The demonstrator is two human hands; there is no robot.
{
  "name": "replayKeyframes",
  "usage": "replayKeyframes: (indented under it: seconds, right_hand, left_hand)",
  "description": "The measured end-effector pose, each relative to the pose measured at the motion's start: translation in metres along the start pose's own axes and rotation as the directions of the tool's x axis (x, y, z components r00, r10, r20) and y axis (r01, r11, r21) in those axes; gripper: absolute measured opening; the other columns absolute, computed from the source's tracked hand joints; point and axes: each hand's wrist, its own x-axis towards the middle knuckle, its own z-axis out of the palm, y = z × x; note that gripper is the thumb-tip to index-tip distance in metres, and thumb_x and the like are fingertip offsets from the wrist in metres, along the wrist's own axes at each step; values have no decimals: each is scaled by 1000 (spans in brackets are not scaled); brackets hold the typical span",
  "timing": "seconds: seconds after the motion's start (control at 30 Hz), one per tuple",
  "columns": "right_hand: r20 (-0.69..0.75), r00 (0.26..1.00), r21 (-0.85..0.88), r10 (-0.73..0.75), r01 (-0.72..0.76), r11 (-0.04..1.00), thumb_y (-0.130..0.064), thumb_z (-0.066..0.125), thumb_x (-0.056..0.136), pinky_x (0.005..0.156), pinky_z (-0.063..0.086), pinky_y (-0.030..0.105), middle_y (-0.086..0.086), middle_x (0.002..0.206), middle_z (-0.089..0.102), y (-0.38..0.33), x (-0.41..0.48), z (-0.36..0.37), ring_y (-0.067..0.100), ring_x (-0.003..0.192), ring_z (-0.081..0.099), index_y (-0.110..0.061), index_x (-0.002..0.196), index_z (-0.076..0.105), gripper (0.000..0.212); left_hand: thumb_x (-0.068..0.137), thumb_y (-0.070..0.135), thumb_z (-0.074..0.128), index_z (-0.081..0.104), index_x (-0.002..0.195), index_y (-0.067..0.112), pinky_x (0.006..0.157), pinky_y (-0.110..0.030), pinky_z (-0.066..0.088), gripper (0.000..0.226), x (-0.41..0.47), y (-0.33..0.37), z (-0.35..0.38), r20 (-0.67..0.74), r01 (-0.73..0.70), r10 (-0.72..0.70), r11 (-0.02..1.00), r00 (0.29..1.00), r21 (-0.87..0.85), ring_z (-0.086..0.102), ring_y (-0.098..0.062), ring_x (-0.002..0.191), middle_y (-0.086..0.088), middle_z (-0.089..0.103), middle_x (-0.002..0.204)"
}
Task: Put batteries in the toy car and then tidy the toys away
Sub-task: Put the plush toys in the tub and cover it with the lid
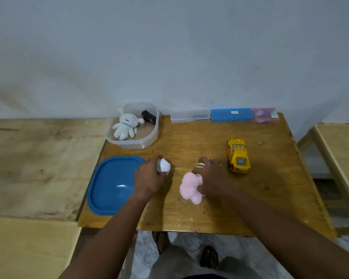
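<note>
While small white object is held in curled fingers of left hand, pink fluffy plush toy is clutched by right hand, both mid wooden tabletop, toward near edge. Step judged: tidying. Both best carried to clear plastic tub at far left corner and released low beside white plush doll; blue square lid to be fitted last. Yellow toy car is parked near right edge, untouched. White label on blue plastic case at far edge: unreadable.
</note>
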Motion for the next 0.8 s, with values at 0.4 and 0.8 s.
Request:
replayKeyframes:
  seconds: [0.4,0.8]
  right_hand:
    - [-315,909,-106,-273,252,962,-32,80,60,72,55,49,12,134,46,-38,121,-87,37,117,40,-25,101,69,43]
    - [-166,850,-470,-500,378,797,-8,68,63,83,54,49,16,142,41,-137,265,-111,55,127,34,-25,101,65,42]
  left_hand:
    - [74,24,87,63,134,19,89,-36,47,65,106,-39,-100,-116,-117,123,992,986,54,63,-30,115,-7,71,125]
    - [69,21,84,69,125,22,82,-37,53,57,218,-119,-101,98,-142,147,989,984,-51,65,-30,109,-5,72,122]
